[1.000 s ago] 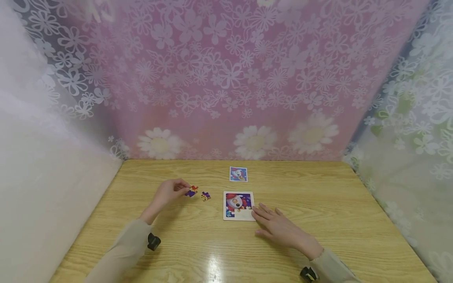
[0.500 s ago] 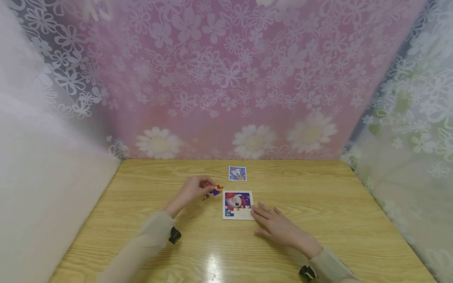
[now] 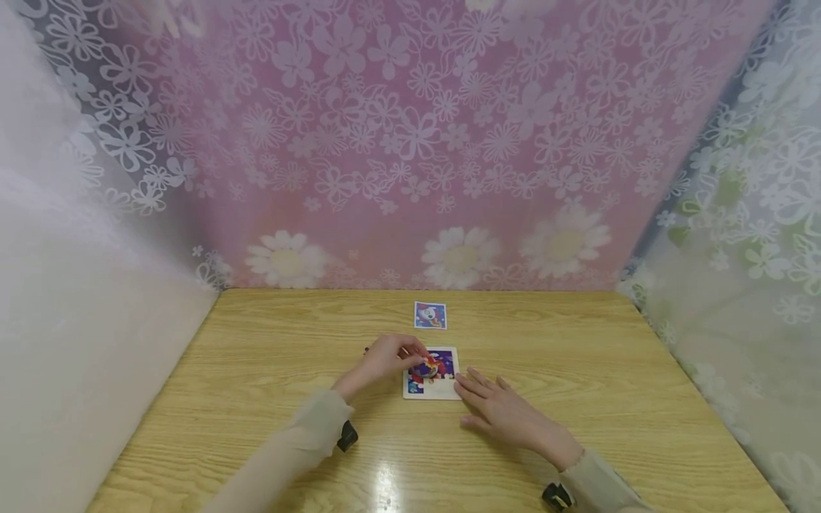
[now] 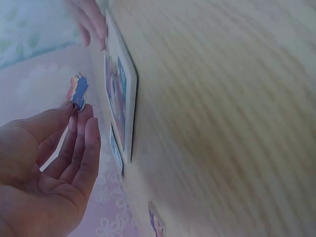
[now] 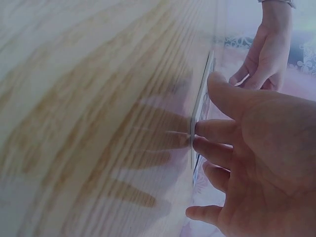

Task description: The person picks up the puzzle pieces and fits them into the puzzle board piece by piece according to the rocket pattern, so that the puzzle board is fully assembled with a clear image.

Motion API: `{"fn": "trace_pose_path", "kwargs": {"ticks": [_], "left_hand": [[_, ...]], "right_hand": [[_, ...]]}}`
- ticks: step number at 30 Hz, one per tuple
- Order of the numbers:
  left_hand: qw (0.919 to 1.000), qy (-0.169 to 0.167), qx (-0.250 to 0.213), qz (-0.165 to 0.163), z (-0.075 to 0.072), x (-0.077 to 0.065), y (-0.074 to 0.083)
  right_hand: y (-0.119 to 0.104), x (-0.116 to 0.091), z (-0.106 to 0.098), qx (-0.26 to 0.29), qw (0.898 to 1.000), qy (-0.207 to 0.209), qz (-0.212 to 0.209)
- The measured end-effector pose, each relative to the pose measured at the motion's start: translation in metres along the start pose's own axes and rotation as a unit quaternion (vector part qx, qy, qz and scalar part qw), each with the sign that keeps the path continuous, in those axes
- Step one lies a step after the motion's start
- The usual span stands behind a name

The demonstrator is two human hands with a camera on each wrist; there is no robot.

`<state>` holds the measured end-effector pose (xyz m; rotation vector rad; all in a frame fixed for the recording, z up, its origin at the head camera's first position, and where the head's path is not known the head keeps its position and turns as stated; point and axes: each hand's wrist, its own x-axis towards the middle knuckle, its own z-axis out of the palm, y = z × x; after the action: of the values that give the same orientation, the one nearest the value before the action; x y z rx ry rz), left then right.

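Observation:
My left hand [image 3: 386, 358] pinches a jigsaw puzzle piece [image 4: 79, 92], purple with red and yellow, between thumb and fingertips. It holds the piece above the puzzle board [image 3: 452, 392], apart from its surface in the left wrist view. The board has a white frame, a partly filled picture and a bare pale area at its lower right. With fingers spread straight, my right hand [image 3: 509, 413] touches the board's right edge. Another loose puzzle piece [image 4: 157, 219] lies on the table to the left, nearly hidden behind my left hand in the head view.
A small picture card [image 3: 430, 315] lies on the wooden table [image 3: 545, 335] behind the board. Flower-patterned curtains [image 3: 410, 142] enclose the table at the back and on both sides.
My left hand has carried the pinched puzzle piece rightward from the table's left part to over the board. The right hand has stayed at the board's right edge.

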<state>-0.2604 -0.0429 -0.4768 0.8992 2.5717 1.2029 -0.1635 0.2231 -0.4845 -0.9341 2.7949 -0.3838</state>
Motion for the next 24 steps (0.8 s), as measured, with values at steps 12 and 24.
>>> {"fn": "trace_pose_path", "kwargs": {"ticks": [12, 24], "left_hand": [[0.9986, -0.051, 0.004, -0.011, 0.020, -0.002, 0.005], [0.9976, -0.051, 0.046, -0.013, 0.023, -0.001, 0.004]], "right_hand": [[-0.001, -0.001, -0.001, -0.006, 1.000, 0.009, -0.008], [-0.001, -0.001, -0.002, -0.002, 1.000, 0.008, -0.010]]}}
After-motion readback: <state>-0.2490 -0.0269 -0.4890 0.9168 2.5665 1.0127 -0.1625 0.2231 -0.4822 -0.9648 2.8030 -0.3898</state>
